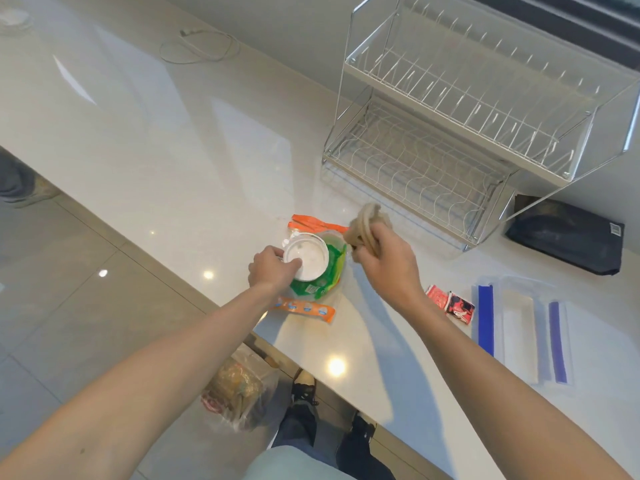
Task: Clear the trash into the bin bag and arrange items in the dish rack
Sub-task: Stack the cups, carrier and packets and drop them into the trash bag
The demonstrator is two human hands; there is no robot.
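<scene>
My left hand (pixel 273 268) grips the rim of a white round cup (pixel 306 256) that sits on a green plastic wrapper (pixel 327 271) on the white counter (pixel 173 150). My right hand (pixel 384 261) holds a crumpled beige wad (pixel 367 225) just right of the cup. Orange wrappers lie behind the cup (pixel 317 223) and in front of it (pixel 306 309). Two red sachets (pixel 450 303) lie to the right. The wire dish rack (pixel 460 123) stands empty at the back right. A clear bin bag (pixel 240 386) with trash hangs below the counter edge.
Clear container lids with blue strips (pixel 523 330) lie at the right. A black pouch (pixel 568 237) sits beside the rack. A white cable (pixel 199 46) lies at the back. Another person's shoe (pixel 24 192) is on the floor at left; my feet (pixel 332 410) are below.
</scene>
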